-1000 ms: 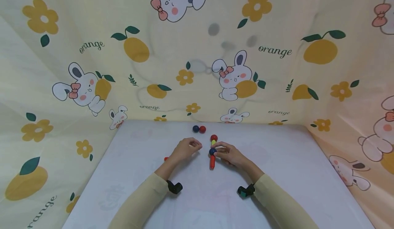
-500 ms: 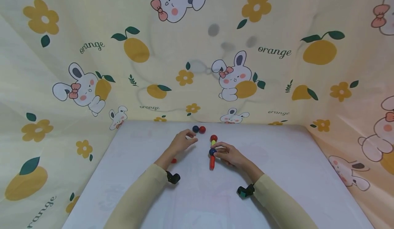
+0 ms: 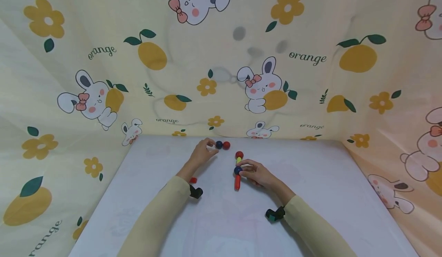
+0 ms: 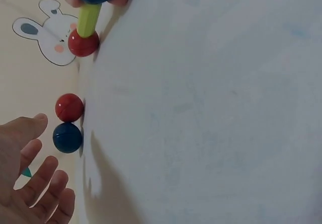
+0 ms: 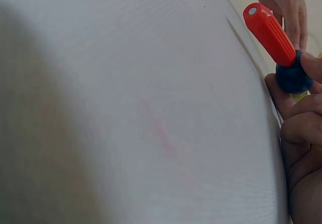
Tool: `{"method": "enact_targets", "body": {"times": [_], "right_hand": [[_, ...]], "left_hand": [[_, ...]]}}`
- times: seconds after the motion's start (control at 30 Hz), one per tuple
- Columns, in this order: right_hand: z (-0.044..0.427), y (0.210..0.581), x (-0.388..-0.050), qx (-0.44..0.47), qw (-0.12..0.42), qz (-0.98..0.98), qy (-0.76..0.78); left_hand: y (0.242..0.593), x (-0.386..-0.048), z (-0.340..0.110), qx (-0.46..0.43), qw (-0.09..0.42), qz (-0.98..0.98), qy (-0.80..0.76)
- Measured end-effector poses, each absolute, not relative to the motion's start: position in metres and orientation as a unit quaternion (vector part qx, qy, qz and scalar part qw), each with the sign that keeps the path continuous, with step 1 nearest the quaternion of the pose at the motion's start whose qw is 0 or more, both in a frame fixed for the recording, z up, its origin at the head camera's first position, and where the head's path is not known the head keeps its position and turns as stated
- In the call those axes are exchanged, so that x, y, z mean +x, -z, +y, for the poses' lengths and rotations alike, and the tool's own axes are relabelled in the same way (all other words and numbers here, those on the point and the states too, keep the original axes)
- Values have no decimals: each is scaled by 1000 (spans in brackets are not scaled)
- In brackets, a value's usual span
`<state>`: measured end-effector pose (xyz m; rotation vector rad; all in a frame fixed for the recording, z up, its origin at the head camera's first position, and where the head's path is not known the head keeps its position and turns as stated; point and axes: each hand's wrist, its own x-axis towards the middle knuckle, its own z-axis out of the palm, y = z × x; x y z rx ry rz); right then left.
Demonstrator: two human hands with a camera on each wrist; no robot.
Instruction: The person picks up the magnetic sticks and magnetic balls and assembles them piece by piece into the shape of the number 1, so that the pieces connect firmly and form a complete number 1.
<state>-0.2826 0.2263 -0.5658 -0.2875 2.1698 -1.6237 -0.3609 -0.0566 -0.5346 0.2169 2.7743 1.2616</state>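
My right hand (image 3: 259,173) pinches a dark blue ball (image 3: 238,170) between thumb and fingers. A red ribbed rod (image 5: 271,35) sticks out of one side of that ball. On its other side a yellow-green rod (image 4: 89,20) leads to a red ball (image 4: 83,43), all in one line. Further back, a second blue ball (image 4: 67,138) and a second red ball (image 4: 69,107) lie side by side on the table. Beside this pair is my left hand (image 3: 202,152), fingers spread and loosely bent, holding nothing. A small gap shows between its fingers and the blue ball in the left wrist view.
A red piece (image 3: 193,180) lies next to my left forearm, partly hidden by it. The white table (image 3: 310,180) ends at a printed curtain (image 3: 193,76) just behind the pair of balls. Each wrist carries a small black camera (image 3: 275,214).
My left hand has moved back and to the left, from near the joined pieces to beside the loose blue ball. The right hand and the joined pieces have stayed in place.
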Motion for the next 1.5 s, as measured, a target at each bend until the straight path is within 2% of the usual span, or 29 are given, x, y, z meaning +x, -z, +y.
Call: {"method": "enact_targets", "body": {"times": [0.4, 0.87, 1.5], "right_hand": [[224, 568, -283, -100, 211, 782, 578], [225, 569, -285, -109, 207, 784, 575], [227, 571, -286, -109, 205, 779, 582]], "left_hand": [[547, -377, -53, 80, 52, 909, -405], [546, -382, -51, 96, 73, 927, -354], [546, -383, -47, 106, 73, 941, -313]]}}
